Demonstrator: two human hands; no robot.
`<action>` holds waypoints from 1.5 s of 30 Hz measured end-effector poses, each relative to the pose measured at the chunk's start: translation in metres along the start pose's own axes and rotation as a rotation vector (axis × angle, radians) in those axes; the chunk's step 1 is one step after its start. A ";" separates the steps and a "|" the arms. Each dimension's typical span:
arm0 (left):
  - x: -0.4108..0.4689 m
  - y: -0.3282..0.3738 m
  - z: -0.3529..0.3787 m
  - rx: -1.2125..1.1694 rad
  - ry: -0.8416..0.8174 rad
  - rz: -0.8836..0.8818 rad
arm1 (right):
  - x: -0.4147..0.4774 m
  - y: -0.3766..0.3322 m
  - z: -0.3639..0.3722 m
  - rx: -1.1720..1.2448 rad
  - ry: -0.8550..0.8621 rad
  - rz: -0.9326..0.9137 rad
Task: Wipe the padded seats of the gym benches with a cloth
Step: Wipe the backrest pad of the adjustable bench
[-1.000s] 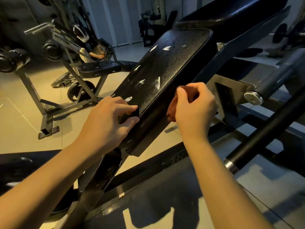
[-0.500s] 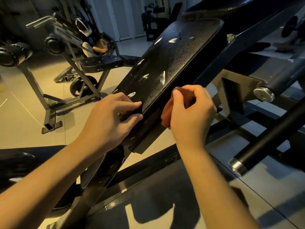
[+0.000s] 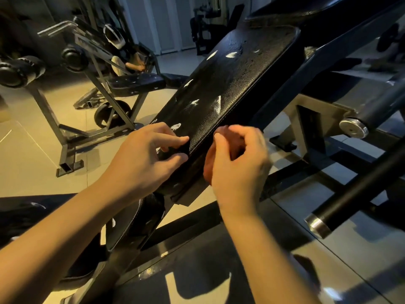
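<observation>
Fingers of the right hand [image 3: 240, 170] curl round the cloth [image 3: 207, 165] — reddish, bunched — holding it against the side edge of the pad [image 3: 232, 84]. Just left of it the left hand [image 3: 146, 163] rests on the pad's lower end, fingers nearly straight and slightly spread. Beyond both hands the black pad slopes upward, flecked with white scuffs. Farther past the left hand stands another bench [image 3: 135, 83]; right of the right hand — a black bar [image 3: 361, 191].

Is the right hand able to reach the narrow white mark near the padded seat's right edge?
Probably yes: the right hand holds the reddish cloth at the side edge of the black padded seat, just below the narrow white mark, with bare pad between. The left hand rests lower.
</observation>
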State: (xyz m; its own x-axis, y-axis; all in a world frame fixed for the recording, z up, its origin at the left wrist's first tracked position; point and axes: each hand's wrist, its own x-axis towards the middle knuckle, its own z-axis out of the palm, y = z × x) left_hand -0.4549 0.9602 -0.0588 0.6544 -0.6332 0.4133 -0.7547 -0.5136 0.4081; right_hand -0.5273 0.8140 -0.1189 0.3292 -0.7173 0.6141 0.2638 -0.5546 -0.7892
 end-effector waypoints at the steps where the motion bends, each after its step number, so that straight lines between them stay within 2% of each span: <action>1: 0.001 0.000 -0.001 -0.004 -0.008 -0.003 | -0.024 0.001 0.007 0.001 -0.063 -0.005; 3: 0.003 -0.002 -0.003 -0.011 -0.021 0.001 | -0.062 0.001 0.016 -0.014 -0.215 -0.013; 5: 0.003 -0.003 -0.005 -0.049 -0.031 -0.007 | -0.059 0.003 0.011 -0.038 -0.263 -0.065; 9: 0.000 -0.003 -0.004 -0.058 -0.055 -0.020 | 0.023 0.011 -0.017 -0.068 -0.054 -0.047; 11: 0.000 -0.003 -0.005 -0.043 -0.050 -0.031 | 0.037 0.011 -0.021 -0.095 -0.005 -0.036; 13: -0.001 -0.001 -0.005 -0.045 -0.048 -0.054 | 0.011 0.009 -0.011 -0.072 -0.085 -0.029; 16: -0.002 0.000 -0.005 -0.039 -0.041 -0.063 | -0.051 0.007 0.005 -0.096 -0.320 -0.086; 18: -0.002 0.003 -0.006 -0.010 -0.046 -0.050 | -0.057 0.010 0.004 -0.115 -0.362 -0.122; 20: 0.000 0.006 -0.006 0.034 -0.048 -0.038 | -0.026 0.011 -0.005 -0.083 -0.286 -0.110; 23: 0.000 0.009 -0.005 0.021 -0.027 -0.063 | 0.030 0.011 -0.021 -0.068 -0.072 -0.093; 25: 0.000 0.008 -0.004 0.012 -0.015 -0.073 | 0.030 0.009 -0.017 -0.055 -0.033 -0.074; 31: -0.005 0.005 -0.006 -0.022 -0.016 -0.074 | -0.062 0.009 0.005 -0.089 -0.391 -0.153; 33: -0.006 0.005 -0.006 -0.010 -0.020 -0.064 | -0.039 0.009 0.001 -0.055 -0.330 -0.172; 36: -0.009 0.003 -0.005 0.054 -0.005 -0.046 | 0.015 0.008 -0.012 -0.031 -0.115 -0.168; 38: -0.010 0.002 -0.004 0.070 0.013 -0.036 | 0.022 0.006 -0.012 -0.025 -0.066 -0.150; 43: -0.008 0.003 -0.003 0.099 0.016 -0.052 | -0.044 0.009 0.005 -0.106 -0.337 -0.138; 45: -0.008 0.004 -0.003 0.096 0.013 -0.054 | -0.037 0.007 0.002 -0.100 -0.354 -0.127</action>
State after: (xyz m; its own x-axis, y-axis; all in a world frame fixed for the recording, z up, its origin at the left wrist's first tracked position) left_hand -0.4626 0.9649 -0.0581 0.6946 -0.5954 0.4038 -0.7186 -0.6006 0.3505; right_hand -0.5358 0.8378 -0.1469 0.5968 -0.4602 0.6574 0.2384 -0.6806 -0.6928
